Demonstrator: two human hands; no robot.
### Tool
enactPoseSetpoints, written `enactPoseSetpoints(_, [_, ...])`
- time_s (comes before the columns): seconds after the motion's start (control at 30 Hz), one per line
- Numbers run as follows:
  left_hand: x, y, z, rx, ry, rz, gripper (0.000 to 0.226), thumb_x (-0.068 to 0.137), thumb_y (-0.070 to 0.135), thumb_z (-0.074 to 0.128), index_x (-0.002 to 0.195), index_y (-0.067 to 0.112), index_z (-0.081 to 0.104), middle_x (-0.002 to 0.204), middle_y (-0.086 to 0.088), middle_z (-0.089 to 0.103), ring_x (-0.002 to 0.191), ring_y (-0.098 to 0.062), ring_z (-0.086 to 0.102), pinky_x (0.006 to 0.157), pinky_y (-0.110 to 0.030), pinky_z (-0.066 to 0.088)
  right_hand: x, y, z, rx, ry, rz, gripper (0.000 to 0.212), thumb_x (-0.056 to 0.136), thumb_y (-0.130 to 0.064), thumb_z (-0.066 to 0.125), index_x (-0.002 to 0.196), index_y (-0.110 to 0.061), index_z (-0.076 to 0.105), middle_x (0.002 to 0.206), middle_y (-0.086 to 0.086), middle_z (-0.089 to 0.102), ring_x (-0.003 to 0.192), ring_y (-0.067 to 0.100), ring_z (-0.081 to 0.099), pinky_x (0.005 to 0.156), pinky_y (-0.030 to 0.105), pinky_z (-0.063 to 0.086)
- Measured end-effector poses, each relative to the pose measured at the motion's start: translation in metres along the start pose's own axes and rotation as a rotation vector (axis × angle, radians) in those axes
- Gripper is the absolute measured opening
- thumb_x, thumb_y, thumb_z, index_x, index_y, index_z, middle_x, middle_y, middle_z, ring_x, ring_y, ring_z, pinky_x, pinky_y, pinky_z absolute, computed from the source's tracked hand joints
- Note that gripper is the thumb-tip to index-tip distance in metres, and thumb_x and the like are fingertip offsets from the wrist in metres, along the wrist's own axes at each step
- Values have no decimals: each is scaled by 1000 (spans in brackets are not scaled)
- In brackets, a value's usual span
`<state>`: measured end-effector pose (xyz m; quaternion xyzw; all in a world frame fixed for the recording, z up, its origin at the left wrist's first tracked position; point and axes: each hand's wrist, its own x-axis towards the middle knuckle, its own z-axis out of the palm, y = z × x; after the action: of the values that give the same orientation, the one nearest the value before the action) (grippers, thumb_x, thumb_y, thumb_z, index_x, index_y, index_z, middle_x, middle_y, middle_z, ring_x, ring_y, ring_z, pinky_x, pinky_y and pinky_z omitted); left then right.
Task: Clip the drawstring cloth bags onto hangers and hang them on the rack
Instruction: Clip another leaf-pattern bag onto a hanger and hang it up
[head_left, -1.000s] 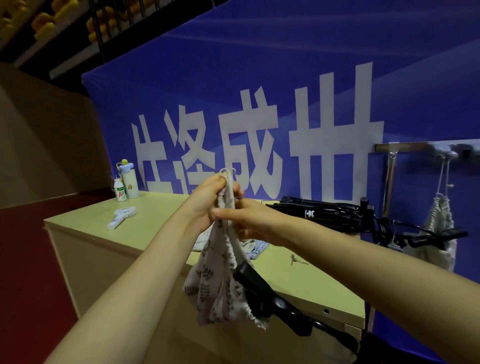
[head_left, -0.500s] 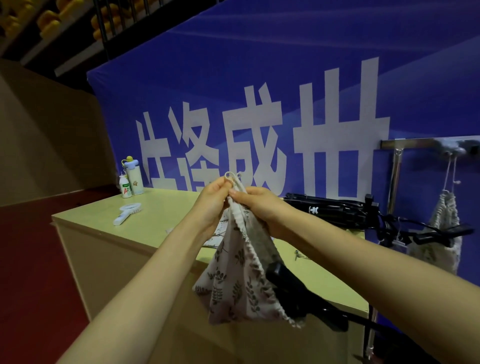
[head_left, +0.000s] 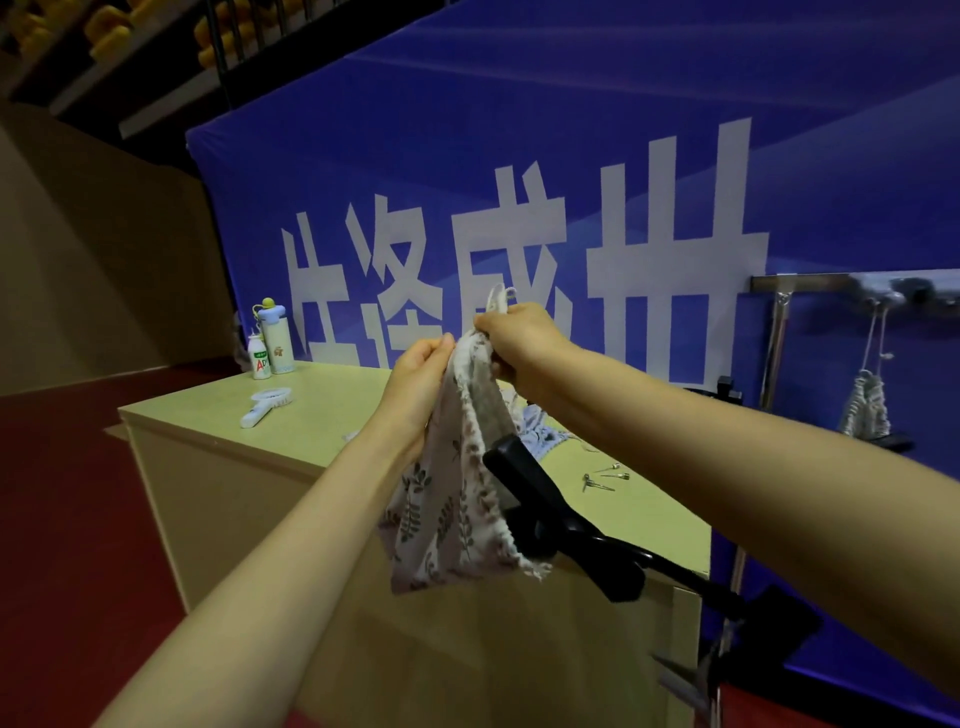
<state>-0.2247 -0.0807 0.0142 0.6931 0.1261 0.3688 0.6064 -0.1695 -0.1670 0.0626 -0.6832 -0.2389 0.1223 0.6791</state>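
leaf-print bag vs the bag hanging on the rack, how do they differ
The leaf-print bag is gripped by left hand and right hand; the hanging bag dangles by its cords from the rack. The leaf-print bag shows leaf sprigs; the hanging bag's print is blurred. Both are pale cloth.

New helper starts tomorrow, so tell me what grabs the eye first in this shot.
Dead centre, the left hand and right hand pinch the top of a leaf-print cloth bag held up over the table, with a black hanger jutting out at its right side. Behind it all hangs a blue banner with big white characters. At far right, another bag hangs from the rack.
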Motion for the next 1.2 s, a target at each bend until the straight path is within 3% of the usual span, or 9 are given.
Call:
enactPoseSetpoints(0.13, [-11, 4, -12, 235, 103, 150, 29, 97, 44, 37, 86, 22, 53, 88, 4, 56, 81, -13, 50, 73, -27, 42, -9, -7, 3, 110, 151, 2, 19, 92, -13, 50, 105, 0, 56, 94, 19, 63, 85, 32, 64, 82, 44, 56])
enactPoseSetpoints(0.23, [-20, 14, -25, 186, 128, 167, 51, 96, 55, 22, 79, 16, 52, 76, 2, 52, 68, -12, 47, 63, -25, 39, -14, -11, 0, 261, 216, -33, 15, 97, -15, 45, 106, -7, 52, 72, 5, 56, 61, 19, 60, 58, 28, 56])
enactPoseSetpoints(0.3, [-27, 21, -33, 141, 36, 90, 65, 91, 65, 13, 72, 14, 50, 64, -1, 50, 53, -13, 45, 48, -23, 37, -18, -13, 1, 339, 242, -65, 20, 98, -18, 43, 111, -8, 52, 76, 4, 59, 55, 15, 60, 54, 24, 56])
enactPoseSetpoints(0.4, [-37, 28, -46, 245, -197, -7, 85, 70, 84, 9, 76, 13, 54, 59, -7, 53, 42, -17, 48, 39, -20, 36, -24, -19, 12, 399, 304, -143, 22, 98, -22, 43, 113, -9, 53, 98, 9, 64, 84, 27, 69, 81, 42, 58])
enactPoseSetpoints(0.53, [-47, 43, -62, 278, -510, 44, 92, 49, 96, 31, 94, 21, 62, 67, -19, 53, 44, -22, 51, 43, -24, 45, -29, -29, 17, 457, 330, -251, 23, 99, -22, 42, 76, -21, 44, 79, 0, 57, 76, 21, 68, 69, 33, 59])
enactPoseSetpoints(0.7, [-54, 68, -66, 295, -539, 82, 77, 45, 78, 68, 91, 18, 55, 82, -15, 63, 79, -32, 54, 66, -36, 50, -43, -44, 25, 437, 330, -470, 15, 99, -18, 43, 85, -14, 46, 75, -3, 55, 65, 7, 59, 55, 13, 53])
enactPoseSetpoints(0.87, [-37, 69, -79, 291, -511, 41, 44, 61, 53, 64, 87, 18, 56, 63, 9, 68, 57, -5, 64, 51, -19, 51, -45, -53, 13, 356, 365, -604, 14, 99, -18, 44, 87, -10, 43, 70, -7, 48, 58, 1, 48, 43, 2, 39])
enactPoseSetpoints(1.07, [-17, 64, -72, 306, -550, -89, 33, 83, 36, 59, 99, 8, 56, 99, -10, 73, 94, -25, 71, 84, -32, 58, -38, -57, -12, 197, 425, -794, 13, 97, -20, 48, 87, -12, 49, 72, -9, 52, 63, 1, 52, 60, 11, 46])
enactPoseSetpoints(1.2, [0, 53, -39, 351, -494, -119, 36, 95, 35, 49, 117, 7, 56, 108, -12, 66, 89, -21, 65, 86, -30, 53, -32, -59, -35, 86, 453, -900, 14, 95, -20, 53, 81, -19, 50, 72, -13, 52, 65, -1, 52, 63, 8, 45])
